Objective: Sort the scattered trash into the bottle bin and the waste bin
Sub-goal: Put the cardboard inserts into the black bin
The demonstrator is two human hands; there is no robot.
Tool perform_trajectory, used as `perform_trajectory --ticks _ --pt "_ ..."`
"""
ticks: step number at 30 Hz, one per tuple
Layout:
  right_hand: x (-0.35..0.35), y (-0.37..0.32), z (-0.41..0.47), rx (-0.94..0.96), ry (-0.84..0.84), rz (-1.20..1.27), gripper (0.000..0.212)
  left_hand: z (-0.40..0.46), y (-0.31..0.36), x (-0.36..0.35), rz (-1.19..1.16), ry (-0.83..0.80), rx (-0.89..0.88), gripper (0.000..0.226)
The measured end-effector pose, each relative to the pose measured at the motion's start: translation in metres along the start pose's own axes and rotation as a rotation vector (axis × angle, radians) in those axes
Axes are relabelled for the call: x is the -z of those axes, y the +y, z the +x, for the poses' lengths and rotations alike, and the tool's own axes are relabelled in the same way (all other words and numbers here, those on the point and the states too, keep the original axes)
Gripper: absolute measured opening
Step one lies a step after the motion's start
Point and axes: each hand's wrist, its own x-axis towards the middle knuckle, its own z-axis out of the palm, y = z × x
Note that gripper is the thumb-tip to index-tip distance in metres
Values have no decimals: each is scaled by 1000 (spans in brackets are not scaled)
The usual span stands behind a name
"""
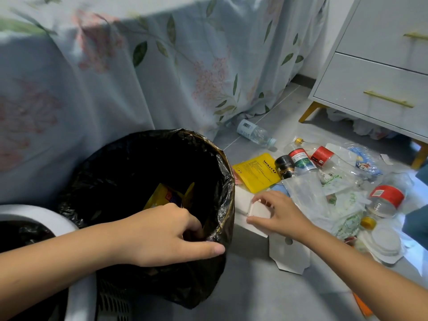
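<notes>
Reaching across the floor [266,295], the right hand [279,214] is pinching a white box [259,210] lying just right of the black-lined bin [222,172], while the left hand [166,235] is gripping the bin's near rim; bottles [256,133] are lying farther right.

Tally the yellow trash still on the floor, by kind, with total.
Yellow bottle caps: 2
Yellow packet: 1
Total: 3
</notes>
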Motion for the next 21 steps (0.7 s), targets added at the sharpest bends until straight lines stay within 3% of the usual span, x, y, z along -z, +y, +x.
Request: perform_trajectory --ticks 6,9,13,18,21 --pt "61 -27 -8 44 284 -110 53 0 7 13 -184 213 68 65" --pt "95 -49 -15 82 433 -164 55 2 9 21 -432 391 83 55" --pt "123 -93 -21 160 526 -71 50 8 14 39 -825 538 112 65" --pt "118 -143 -13 355 512 13 50 4 20 68 -1065 564 98 91" --pt "110 -171 -4 396 416 114 48 -7 20 78 -998 511 27 81"
